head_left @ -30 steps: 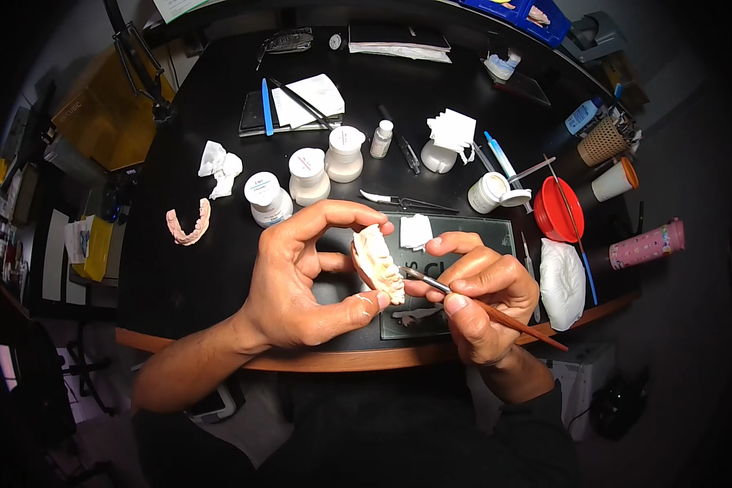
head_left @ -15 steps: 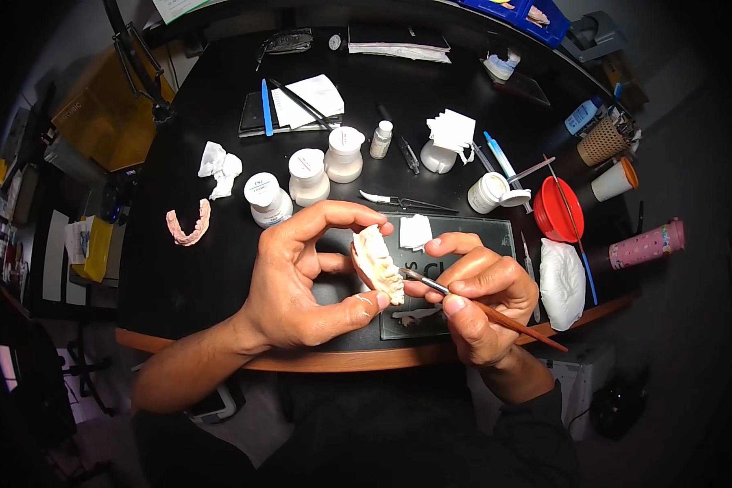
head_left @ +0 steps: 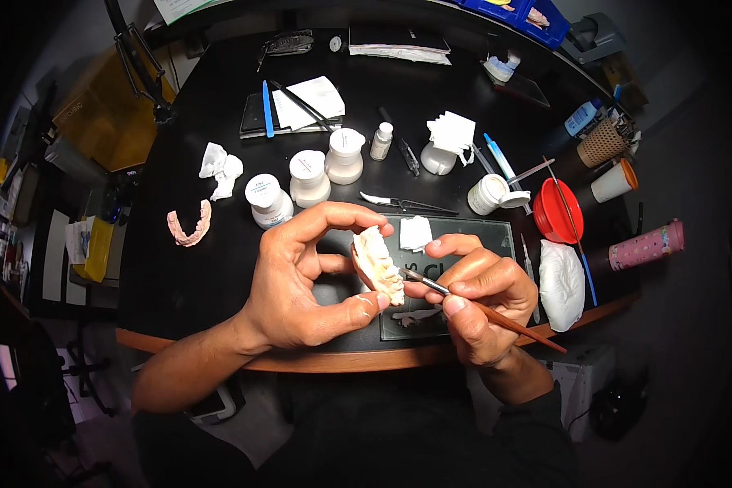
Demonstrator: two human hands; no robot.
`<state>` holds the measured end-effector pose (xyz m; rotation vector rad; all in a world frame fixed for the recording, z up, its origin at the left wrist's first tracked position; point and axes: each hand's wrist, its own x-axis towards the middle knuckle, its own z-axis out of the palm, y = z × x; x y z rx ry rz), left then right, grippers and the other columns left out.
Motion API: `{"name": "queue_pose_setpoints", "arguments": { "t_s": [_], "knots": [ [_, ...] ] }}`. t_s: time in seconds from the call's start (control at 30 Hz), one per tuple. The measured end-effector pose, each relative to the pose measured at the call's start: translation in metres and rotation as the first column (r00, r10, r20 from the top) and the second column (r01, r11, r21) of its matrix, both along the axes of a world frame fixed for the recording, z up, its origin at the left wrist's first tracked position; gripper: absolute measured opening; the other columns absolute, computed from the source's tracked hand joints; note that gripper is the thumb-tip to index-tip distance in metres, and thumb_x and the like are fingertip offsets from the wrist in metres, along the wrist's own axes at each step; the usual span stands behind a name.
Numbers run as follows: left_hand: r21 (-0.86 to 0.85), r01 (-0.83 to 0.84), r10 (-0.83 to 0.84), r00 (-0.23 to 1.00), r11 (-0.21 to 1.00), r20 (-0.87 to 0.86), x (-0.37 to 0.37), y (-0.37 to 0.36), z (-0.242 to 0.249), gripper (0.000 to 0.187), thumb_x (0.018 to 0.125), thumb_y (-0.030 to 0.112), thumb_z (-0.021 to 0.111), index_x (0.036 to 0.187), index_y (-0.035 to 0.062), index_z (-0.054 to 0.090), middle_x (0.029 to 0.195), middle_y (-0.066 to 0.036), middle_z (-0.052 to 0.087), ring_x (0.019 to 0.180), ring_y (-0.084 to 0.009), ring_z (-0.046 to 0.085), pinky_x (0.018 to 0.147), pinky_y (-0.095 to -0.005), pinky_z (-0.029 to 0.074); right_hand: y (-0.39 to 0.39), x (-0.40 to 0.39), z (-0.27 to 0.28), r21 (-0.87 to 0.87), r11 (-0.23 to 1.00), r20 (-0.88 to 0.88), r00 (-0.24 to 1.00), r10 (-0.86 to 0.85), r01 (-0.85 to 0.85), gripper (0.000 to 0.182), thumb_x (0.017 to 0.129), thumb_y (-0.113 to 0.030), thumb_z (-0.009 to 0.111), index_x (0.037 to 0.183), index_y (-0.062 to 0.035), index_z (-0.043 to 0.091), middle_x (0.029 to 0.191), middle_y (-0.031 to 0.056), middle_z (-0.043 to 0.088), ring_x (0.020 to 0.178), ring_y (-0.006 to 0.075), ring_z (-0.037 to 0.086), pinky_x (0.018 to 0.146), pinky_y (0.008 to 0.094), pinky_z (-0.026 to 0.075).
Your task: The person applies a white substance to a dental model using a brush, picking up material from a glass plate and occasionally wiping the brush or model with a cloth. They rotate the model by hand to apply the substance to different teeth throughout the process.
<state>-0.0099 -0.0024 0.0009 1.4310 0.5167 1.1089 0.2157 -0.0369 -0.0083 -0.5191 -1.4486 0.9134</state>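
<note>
My left hand (head_left: 305, 281) grips a cream-coloured dental model (head_left: 376, 264) between thumb and fingers, its row of teeth turned to the right. In my right hand (head_left: 484, 293) is a slim brush (head_left: 504, 320) with a reddish-brown wooden handle and a metal ferrule, held like a pen. The brush tip sits right at the teeth of the model. Beneath both hands lies a glass mixing slab (head_left: 496, 233) with dark lettering, a folded white tissue (head_left: 416, 233) and a smear of pale paste (head_left: 419, 315).
Several white powder jars (head_left: 307, 175) stand behind my left hand. A pink dental arch (head_left: 189, 224) lies at the left, near crumpled tissue (head_left: 221, 169). To the right are a red bowl (head_left: 557, 213), an opened white jar (head_left: 488, 195), a white pouch (head_left: 562, 285) and a pink bottle (head_left: 647, 244). Tweezers (head_left: 407, 202) lie behind the slab.
Almost nothing differs. Both hands keep the dental model and the brush in nearly the same place, with the brush tip still at the teeth.
</note>
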Motion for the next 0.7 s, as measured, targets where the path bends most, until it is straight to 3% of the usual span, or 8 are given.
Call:
{"name": "queue_pose_setpoints", "arguments": {
  "t_s": [0.7],
  "knots": [
    [-0.002, -0.002, 0.002, 1.000, 1.000, -0.002, 0.0000, 0.0002, -0.0004, 0.061, 0.072, -0.002, 0.078, 0.127, -0.0092, 0.053, 0.124, -0.019, 0.056, 0.123, -0.0250, 0.058, 0.096, -0.0397, 0.060, -0.0005, -0.0011, 0.0009, 0.000, 1.000, -0.008, 1.000, 0.000, 0.000, 0.012, 0.085, 0.004, 0.067, 0.093, -0.0014, 0.062, 0.079, 0.0135, 0.068, 0.104, 0.0335, 0.067, 0.097, 0.0484, 0.049]
  ]
}}
